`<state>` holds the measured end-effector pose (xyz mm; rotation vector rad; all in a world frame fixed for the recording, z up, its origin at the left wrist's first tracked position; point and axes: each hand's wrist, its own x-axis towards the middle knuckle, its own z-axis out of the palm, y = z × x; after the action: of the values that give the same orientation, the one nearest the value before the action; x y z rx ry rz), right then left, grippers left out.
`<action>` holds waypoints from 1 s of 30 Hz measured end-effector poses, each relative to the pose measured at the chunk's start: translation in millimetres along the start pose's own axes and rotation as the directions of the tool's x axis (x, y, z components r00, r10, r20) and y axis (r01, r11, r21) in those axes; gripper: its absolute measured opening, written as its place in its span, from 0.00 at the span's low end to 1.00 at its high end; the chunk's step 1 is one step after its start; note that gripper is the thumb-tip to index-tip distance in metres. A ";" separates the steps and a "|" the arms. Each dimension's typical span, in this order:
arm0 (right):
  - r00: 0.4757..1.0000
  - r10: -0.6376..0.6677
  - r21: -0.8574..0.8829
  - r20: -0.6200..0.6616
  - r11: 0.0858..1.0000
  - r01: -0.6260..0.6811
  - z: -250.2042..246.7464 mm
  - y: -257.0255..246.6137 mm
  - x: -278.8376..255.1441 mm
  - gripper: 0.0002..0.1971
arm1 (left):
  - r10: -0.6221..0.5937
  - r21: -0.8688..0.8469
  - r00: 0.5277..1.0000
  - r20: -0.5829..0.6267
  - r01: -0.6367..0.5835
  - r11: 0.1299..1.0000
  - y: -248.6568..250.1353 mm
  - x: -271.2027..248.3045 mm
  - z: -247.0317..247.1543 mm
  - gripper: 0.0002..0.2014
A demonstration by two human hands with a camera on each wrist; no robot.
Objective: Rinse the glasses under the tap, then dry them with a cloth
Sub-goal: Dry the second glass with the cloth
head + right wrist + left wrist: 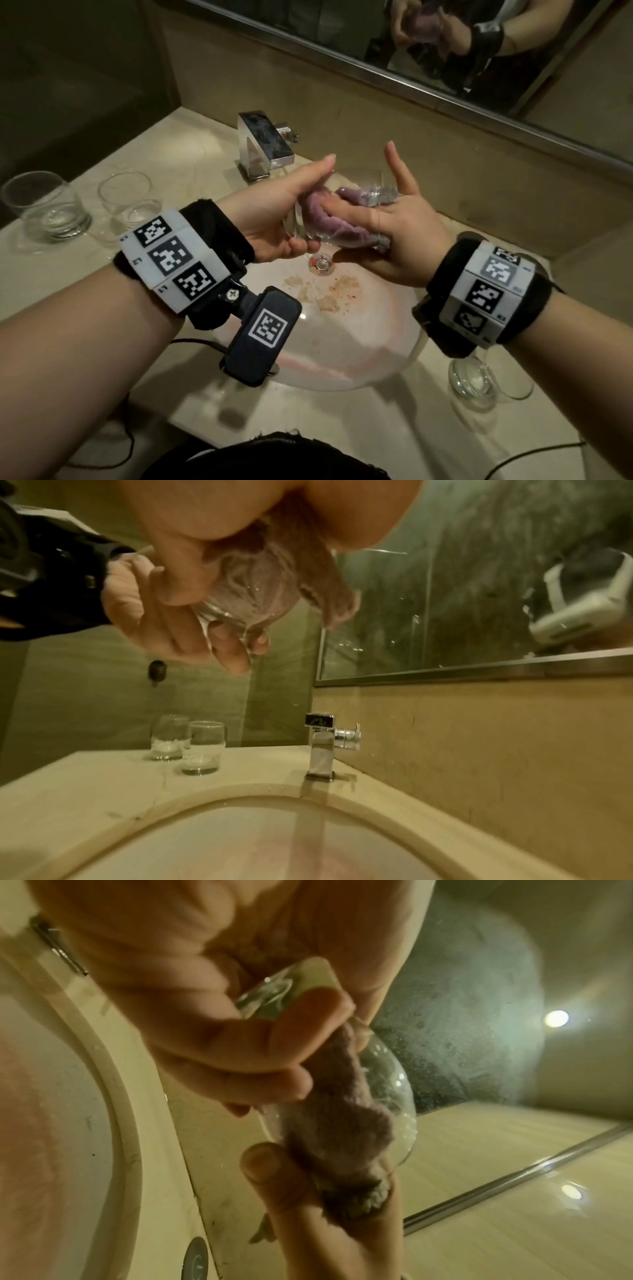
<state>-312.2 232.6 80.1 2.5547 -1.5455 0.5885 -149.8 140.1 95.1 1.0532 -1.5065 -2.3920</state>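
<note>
1. Wrist bands [178, 260] sit nearest the head camera, each carrying square black-and-white code tags; beside the left band's tags small marks read, I think, as "L", too small to be sure; no brand or other writing shows anywhere.
2. Left hand [274, 219] grips the glass [346, 192] by its base over the sink [394, 346], fingers curled under it, forefinger laid along the wall.
3. Right hand [383, 236] pinches the cloth [329, 219], a purple one, and pushes it into the glass mouth; forefinger and thumb stick out straight.
4. Drying is under way on this glass; two glasses [85, 205] stand left of the tap [263, 144], which is not running; another glass [479, 380] stands at the right near the counter edge.
5. Risks, as I judge them: the wet glass could slip from the left hand and strike the basin; hard twisting with the wadded cloth could crack the thin wall; the right forearm hangs just over the right-hand glass and could knock it off.
</note>
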 end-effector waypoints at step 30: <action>0.792 0.608 0.338 0.050 0.736 -0.586 6.1 -36.9 -14.4 0.12 | 0.217 0.140 0.969 -0.119 -0.200 0.970 -39.6 11.2 8.9 0.38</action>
<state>-284.3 260.6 73.3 2.1487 -2.4476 1.0709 -153.8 161.4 59.0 1.0006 -1.6500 -2.0667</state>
